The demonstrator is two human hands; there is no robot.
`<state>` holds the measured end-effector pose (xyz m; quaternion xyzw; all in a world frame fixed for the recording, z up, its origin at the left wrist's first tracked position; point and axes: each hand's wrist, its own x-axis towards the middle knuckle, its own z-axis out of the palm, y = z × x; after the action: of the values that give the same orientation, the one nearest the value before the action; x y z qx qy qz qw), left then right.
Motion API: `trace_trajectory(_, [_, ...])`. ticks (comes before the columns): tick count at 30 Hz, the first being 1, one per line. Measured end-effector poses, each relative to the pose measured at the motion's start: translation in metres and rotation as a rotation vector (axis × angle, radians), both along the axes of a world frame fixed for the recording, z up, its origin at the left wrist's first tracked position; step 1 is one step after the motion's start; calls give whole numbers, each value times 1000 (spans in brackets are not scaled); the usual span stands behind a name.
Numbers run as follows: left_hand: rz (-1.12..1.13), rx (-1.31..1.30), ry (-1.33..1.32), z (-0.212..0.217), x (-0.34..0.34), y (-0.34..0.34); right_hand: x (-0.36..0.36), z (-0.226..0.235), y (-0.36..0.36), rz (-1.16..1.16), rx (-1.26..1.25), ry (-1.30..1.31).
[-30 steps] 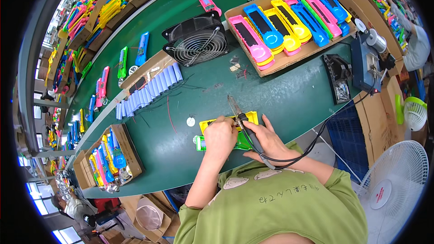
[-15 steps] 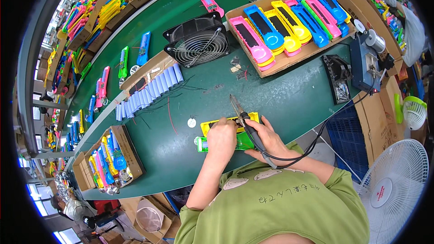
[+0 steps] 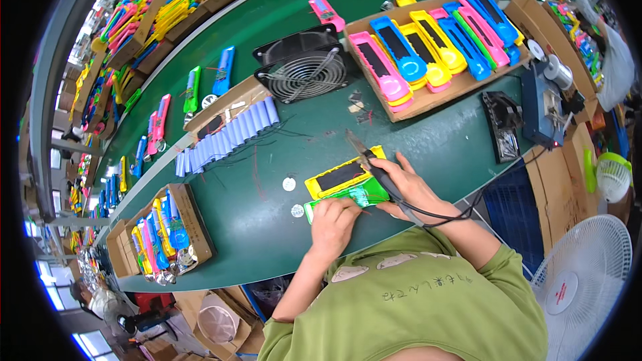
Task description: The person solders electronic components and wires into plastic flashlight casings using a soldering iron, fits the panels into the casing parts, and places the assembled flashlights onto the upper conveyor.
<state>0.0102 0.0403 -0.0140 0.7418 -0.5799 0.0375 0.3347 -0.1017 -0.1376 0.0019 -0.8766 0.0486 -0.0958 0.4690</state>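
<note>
My left hand is closed over the near left end of a green plastic casing. A green circuit board and thin red wires show on this casing. My right hand is wrapped round the dark handle of a soldering iron, its tip slanting up and away to the left. Just beyond the green casing lies a yellow plastic casing with a black strip inside, partly crossed by the iron. Two small pale discs, one of them a round disc, lie to the left of the casings.
A black fan stands beyond a row of blue-wrapped cells. At the far right, a cardboard tray holds several coloured casings, near a blue soldering station with its cord running to the iron. A carton of casings sits left.
My left hand has moved off the yellow casing, nearer to me, onto the green casing. The black strip and circuit board now show. The whole view has shifted slightly.
</note>
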Motion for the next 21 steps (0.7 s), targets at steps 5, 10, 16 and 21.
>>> trace_trajectory(5, [-60,104,54,4,-2,0,-14,-5,12,-158,11,-94])
trace_trajectory(10, [-189,193,57,9,8,6,-33,-11,22,-293,-4,-268])
trace_trajectory(16, [66,-69,163,-3,2,-11,-59,-6,29,-354,37,-323])
trace_trajectory(21, [118,-125,78,-3,-8,-17,-68,-23,50,-578,465,-360])
